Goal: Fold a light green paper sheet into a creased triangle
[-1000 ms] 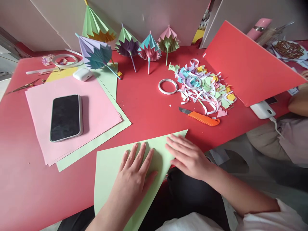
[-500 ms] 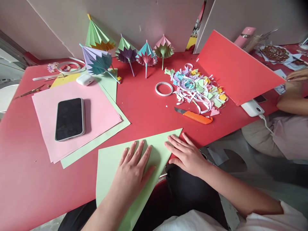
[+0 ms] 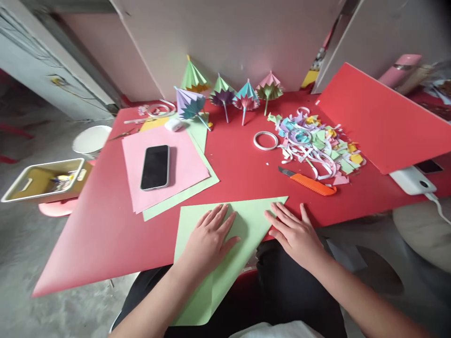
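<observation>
Paper [image 3: 197, 298]: pale green, pointed at one corner, lying across the near edge of the red bench [image 3: 102, 230] and hanging out over dark-clad legs.
Left hand [image 3: 211, 237]: open and palm down on the paper, fingers extended, clamped on nothing.
Right hand [image 3: 294, 230]: open, fingertips resting on the paper near its pointed corner, well apart from the left.
Cutter [image 3: 313, 183]: orange-handled, blade exposed, lying beyond the right hand and near a heap of colorful scraps [image 3: 320, 145].
Tape roll [image 3: 265, 140]: white, flat, just beside the scraps.
Miniature umbrellas [image 3: 245, 96]: five, pleated and multicolored, lined up toward the wall.
Phone [image 3: 155, 166]: dark-screened, on top of pink sheets [image 3: 186, 162], with green sheets [image 3: 158, 209] underneath.
Red board [image 3: 391, 122]: slanting upward at right, near a white device [image 3: 410, 180] with a cable.
</observation>
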`<control>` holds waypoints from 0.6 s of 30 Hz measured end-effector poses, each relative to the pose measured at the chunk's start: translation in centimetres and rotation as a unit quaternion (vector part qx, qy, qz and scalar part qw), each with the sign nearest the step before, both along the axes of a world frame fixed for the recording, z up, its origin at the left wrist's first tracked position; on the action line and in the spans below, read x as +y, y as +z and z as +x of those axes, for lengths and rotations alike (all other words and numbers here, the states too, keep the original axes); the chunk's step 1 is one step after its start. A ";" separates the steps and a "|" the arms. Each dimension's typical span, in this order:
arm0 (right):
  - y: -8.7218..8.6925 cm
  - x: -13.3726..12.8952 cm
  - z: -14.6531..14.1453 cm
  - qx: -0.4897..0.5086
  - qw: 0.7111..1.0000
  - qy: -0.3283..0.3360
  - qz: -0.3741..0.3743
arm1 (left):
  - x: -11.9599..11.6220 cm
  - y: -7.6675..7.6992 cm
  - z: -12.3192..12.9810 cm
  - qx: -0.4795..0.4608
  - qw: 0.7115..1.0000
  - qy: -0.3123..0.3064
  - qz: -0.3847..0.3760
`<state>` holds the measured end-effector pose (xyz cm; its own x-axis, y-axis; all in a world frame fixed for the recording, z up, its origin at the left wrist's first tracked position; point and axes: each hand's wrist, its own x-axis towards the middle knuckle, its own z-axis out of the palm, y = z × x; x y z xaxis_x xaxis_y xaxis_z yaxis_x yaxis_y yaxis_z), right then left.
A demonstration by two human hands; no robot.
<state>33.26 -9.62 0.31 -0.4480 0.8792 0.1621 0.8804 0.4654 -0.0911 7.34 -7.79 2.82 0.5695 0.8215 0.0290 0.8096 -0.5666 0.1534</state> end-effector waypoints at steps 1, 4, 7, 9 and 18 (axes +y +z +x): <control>-0.1 0.1 0.0 -0.004 1.000 0.006 0.011 | 0.8 0.4 -0.9 -0.007 1.000 0.022 0.008; -0.4 0.2 0.1 -0.014 0.999 0.019 0.036 | 5.0 1.3 -4.6 -0.039 0.983 0.144 0.109; -0.5 0.1 0.1 -0.024 0.999 0.020 0.039 | 9.9 1.4 -8.3 -0.029 0.927 0.335 0.168; -0.5 0.1 0.1 -0.031 0.998 0.024 0.040 | 11.9 1.1 -9.9 -0.008 0.927 0.365 0.090; -1.1 0.4 0.3 -0.023 0.997 0.036 0.059 | 11.0 0.0 -10.4 -0.023 0.930 0.355 0.092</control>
<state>33.60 -9.25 -0.81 -0.5191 0.8202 0.2406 0.8461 0.5329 0.0087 -3.03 3.18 2.80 -0.1206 0.9688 0.2167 0.9845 0.0887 0.1514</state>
